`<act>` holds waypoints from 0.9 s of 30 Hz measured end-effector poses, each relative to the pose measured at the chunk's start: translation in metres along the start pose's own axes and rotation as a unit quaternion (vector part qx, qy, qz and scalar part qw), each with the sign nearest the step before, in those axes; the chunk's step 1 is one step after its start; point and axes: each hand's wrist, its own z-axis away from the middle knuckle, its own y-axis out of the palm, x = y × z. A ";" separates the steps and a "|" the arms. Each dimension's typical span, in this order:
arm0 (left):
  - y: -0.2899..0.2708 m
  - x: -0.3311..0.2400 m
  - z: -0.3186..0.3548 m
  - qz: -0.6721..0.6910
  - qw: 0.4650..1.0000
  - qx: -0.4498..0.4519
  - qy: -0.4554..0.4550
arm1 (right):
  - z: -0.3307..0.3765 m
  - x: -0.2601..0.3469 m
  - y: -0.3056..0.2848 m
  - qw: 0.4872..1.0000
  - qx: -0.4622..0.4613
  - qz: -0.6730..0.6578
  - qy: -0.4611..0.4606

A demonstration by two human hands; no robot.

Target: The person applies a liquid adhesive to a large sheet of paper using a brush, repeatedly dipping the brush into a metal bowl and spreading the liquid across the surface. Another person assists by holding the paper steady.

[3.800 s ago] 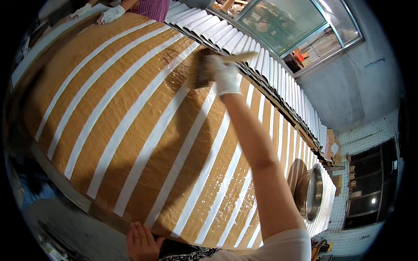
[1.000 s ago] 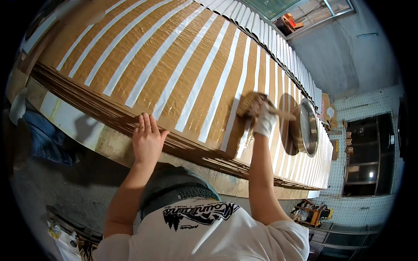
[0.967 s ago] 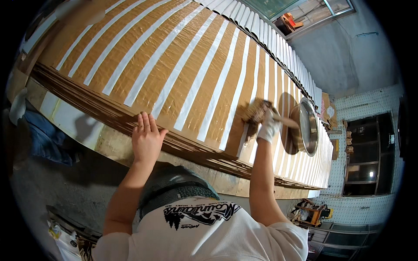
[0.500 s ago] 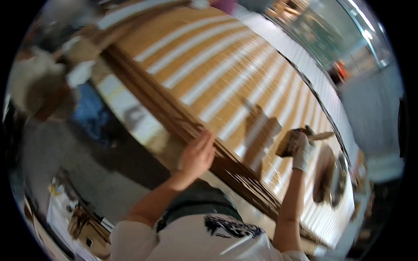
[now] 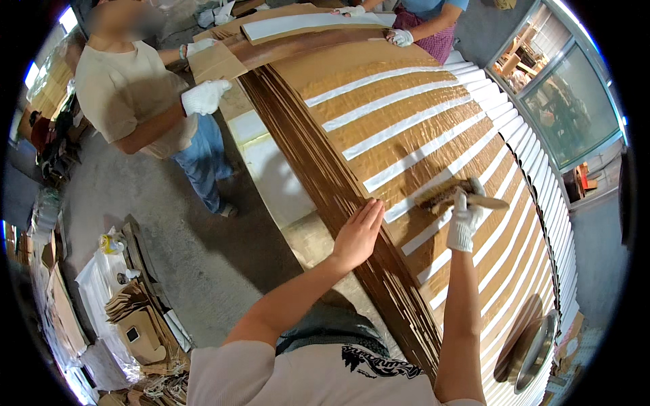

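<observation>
My right hand point(image 5: 467, 220), in a white glove, is closed round the wooden handle of a wide brush point(image 5: 495, 202). The dark bristles are low over a broad brown sheet with white stripes point(image 5: 406, 166); whether they touch it I cannot tell. Bare and flat, my left hand point(image 5: 359, 237) rests its fingers on the near edge of the thick stack of brown sheets point(image 5: 305, 145) under the striped one. At the lower right, a round metal bowl point(image 5: 535, 355) stands on the striped surface.
At the far left a co-worker in a beige shirt point(image 5: 125, 88) stands with gloved hands by a brown board point(image 5: 217, 62). Another person's gloved hands hold a long white-topped strip point(image 5: 311, 27) at the far end. Cardboard pieces point(image 5: 142, 331) lie lower left. White tubes point(image 5: 494, 101) line the right side.
The view has swung, bringing the co-workers into sharper sight. My right hand and the brush have moved farther from the bowl. My left hand remains on the stack's edge.
</observation>
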 end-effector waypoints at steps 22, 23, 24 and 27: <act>0.027 0.088 -0.032 0.122 0.990 -0.057 0.030 | 0.081 0.078 -0.096 0.973 -0.097 0.052 0.202; 0.030 0.081 -0.033 0.133 0.989 -0.058 0.037 | 0.070 0.072 -0.077 0.978 -0.104 0.044 0.174; 0.032 0.079 -0.033 0.136 0.988 -0.059 0.039 | 0.057 0.081 -0.053 0.979 -0.048 0.040 0.193; 0.030 0.071 -0.031 0.076 0.994 -0.065 0.043 | 0.023 0.091 0.025 0.987 -0.012 0.003 0.160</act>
